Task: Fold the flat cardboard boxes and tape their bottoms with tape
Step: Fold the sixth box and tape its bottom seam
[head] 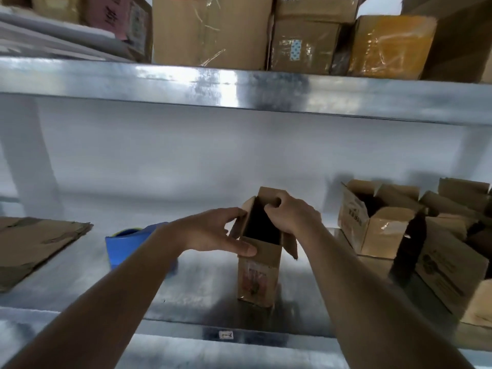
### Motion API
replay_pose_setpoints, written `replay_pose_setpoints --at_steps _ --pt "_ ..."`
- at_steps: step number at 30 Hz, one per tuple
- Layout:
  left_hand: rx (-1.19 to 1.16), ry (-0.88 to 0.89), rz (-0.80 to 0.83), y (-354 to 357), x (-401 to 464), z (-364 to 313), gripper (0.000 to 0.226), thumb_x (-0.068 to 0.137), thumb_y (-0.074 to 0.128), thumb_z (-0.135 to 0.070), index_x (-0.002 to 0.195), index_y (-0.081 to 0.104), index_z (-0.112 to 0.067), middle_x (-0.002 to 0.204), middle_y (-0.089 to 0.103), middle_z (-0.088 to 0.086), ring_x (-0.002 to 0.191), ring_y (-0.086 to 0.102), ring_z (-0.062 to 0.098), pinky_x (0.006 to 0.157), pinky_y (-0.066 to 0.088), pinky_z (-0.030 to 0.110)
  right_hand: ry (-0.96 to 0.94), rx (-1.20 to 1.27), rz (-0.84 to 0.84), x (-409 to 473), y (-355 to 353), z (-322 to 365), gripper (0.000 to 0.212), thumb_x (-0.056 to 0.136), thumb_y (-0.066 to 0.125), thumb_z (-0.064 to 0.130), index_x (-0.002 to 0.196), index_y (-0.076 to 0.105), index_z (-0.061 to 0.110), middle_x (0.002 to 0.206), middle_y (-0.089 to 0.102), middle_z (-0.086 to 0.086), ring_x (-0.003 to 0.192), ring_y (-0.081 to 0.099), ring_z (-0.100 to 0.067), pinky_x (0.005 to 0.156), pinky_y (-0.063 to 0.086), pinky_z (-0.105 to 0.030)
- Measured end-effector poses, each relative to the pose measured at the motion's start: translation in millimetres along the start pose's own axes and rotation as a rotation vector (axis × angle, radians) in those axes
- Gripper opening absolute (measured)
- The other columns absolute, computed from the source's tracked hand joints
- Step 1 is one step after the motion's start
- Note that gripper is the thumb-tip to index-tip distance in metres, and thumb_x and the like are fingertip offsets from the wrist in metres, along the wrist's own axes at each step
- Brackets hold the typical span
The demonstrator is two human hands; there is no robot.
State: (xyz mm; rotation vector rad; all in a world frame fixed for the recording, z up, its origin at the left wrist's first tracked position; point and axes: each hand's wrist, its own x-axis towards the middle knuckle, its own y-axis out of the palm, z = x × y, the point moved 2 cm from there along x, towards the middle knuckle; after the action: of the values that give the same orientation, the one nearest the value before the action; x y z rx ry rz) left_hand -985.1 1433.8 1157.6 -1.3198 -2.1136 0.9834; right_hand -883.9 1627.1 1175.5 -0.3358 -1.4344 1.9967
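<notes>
Both bare forearms reach forward over the grey metal shelf. 1 small upright brown cardboard box stands there, top flaps open. Left hand has its fingers grasping the box's left flap, thumb on the front wall. Right hand has fingers curled over the rear flap. Beside the left wrist sits 1 blue tape dispenser; 1 stack of flat brown cardboard lies far left; several folded open brown boxes crowd the right.
</notes>
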Motion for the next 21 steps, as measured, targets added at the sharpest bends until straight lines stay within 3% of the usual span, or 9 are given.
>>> replay_pose_setpoints --at_steps 3,7,11,13,15,17,19,21 --pt "-0.049 -0.007 -0.008 5.8 -4.0 0.8 0.098 0.059 0.085 -0.076 0.145 0.048 -0.045 0.142 0.054 -0.029 0.140 0.044 0.002 0.115 0.045 0.041 0.008 0.074 0.049 -0.5 -0.6 -5.1 0.070 0.093 0.043 0.060 0.159 0.027 0.044 0.137 0.062 -0.001 0.124 0.059 -0.030 0.096 0.048 -0.042" --pt "-0.061 -0.006 -0.054 10.7 -9.0 -1.1 0.106 0.053 0.083 -0.083 0.145 0.048 -0.044 0.143 0.054 -0.028 0.139 0.047 0.005 0.113 0.047 0.042 0.043 0.083 0.097 -1.4 -2.7 -5.2 0.065 0.088 0.042 0.065 0.148 0.044 0.040 0.135 0.062 0.000 0.120 0.058 -0.027 0.097 0.050 -0.044" --pt "-0.069 0.040 -0.071 13.2 -12.1 2.3 0.103 0.060 0.079 -0.084 0.150 0.042 -0.048 0.144 0.054 -0.025 0.141 0.046 0.006 0.114 0.046 0.044 0.047 0.220 0.112 -13.5 -0.8 0.6 0.067 0.088 0.036 0.066 0.148 0.045 0.039 0.135 0.062 -0.001 0.122 0.057 -0.028 0.102 0.048 -0.047" --pt "-0.042 0.066 -0.083 14.5 -12.5 5.4 0.096 0.064 0.076 -0.085 0.148 0.040 -0.057 0.145 0.054 -0.024 0.141 0.047 0.007 0.114 0.046 0.044 0.008 0.278 0.115 -22.4 -1.5 1.0 0.060 0.090 0.035 0.065 0.138 0.054 0.033 0.122 0.066 0.001 0.114 0.060 -0.025 0.100 0.048 -0.046" --pt "-0.008 0.075 -0.117 16.5 -11.5 6.6 0.090 0.063 0.071 -0.091 0.143 0.043 -0.062 0.142 0.057 -0.023 0.136 0.052 0.009 0.112 0.048 0.044 -0.064 0.219 0.081 -34.6 -5.3 -1.8 0.048 0.091 0.035 0.063 0.118 0.062 0.033 0.105 0.067 0.004 0.102 0.063 -0.022 0.095 0.050 -0.045" --pt "0.014 0.095 -0.167 19.8 -11.4 3.8 0.081 0.061 0.067 -0.093 0.134 0.052 -0.060 0.130 0.064 -0.022 0.127 0.058 0.009 0.107 0.052 0.042 -0.123 0.117 -0.014 -50.7 -8.4 -9.3 0.045 0.092 0.038 0.060 0.114 0.067 0.035 0.100 0.064 0.002 0.091 0.065 -0.023 0.093 0.049 -0.044" --pt "0.052 0.134 -0.227 24.9 -10.5 -2.7 0.056 0.067 0.069 -0.086 0.115 0.060 -0.058 0.109 0.068 -0.022 0.112 0.064 0.008 0.100 0.056 0.039 -0.170 0.185 -0.101 -72.9 -10.2 -18.3 0.037 0.097 0.044 0.053 0.103 0.072 0.029 0.090 0.062 -0.002 0.078 0.064 -0.021 0.079 0.049 -0.036" --pt "0.070 0.163 -0.287 31.0 -10.2 -12.3 0.041 0.074 0.073 -0.075 0.107 0.062 -0.052 0.099 0.068 -0.020 0.103 0.066 0.009 0.094 0.057 0.031 -0.208 0.291 -0.117 -99.1 -11.7 -25.2 0.033 0.105 0.048 0.044 0.093 0.069 0.021 0.083 0.063 -0.003 0.073 0.063 -0.015 0.062 0.044 -0.019"
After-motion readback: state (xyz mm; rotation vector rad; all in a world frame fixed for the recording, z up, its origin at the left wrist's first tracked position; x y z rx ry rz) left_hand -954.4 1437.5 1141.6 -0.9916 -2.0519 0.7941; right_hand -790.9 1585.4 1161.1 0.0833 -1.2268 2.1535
